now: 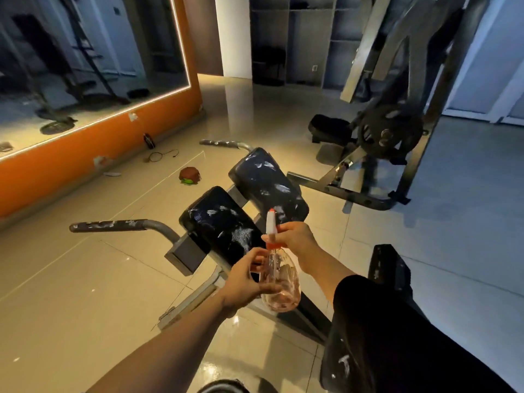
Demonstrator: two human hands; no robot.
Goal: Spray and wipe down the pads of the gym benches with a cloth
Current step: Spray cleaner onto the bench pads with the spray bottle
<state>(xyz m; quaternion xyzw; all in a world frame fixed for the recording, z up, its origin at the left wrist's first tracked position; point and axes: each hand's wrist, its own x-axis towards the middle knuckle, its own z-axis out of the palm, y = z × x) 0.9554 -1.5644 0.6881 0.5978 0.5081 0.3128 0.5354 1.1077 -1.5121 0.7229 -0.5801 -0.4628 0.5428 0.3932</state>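
Note:
I hold a clear spray bottle (282, 282) with a red and white spray head between both hands, just in front of the bench. My left hand (246, 282) cups the bottle's body from the left. My right hand (295, 239) grips the spray head, its nozzle pointing up and away. Beyond the bottle are two black pads, worn and streaked with white: the near pad (219, 222) and the far pad (266, 180). A third black pad (388, 273) stands at the right, partly behind my right sleeve. No cloth is in view.
Two grey handle bars stick out left of the pads: one near (113, 224), one far (224, 143). A weight machine with plates (388, 131) stands to the right. An orange wall with a mirror (85, 154) runs along the left. Small items (189, 175) lie on the tiled floor.

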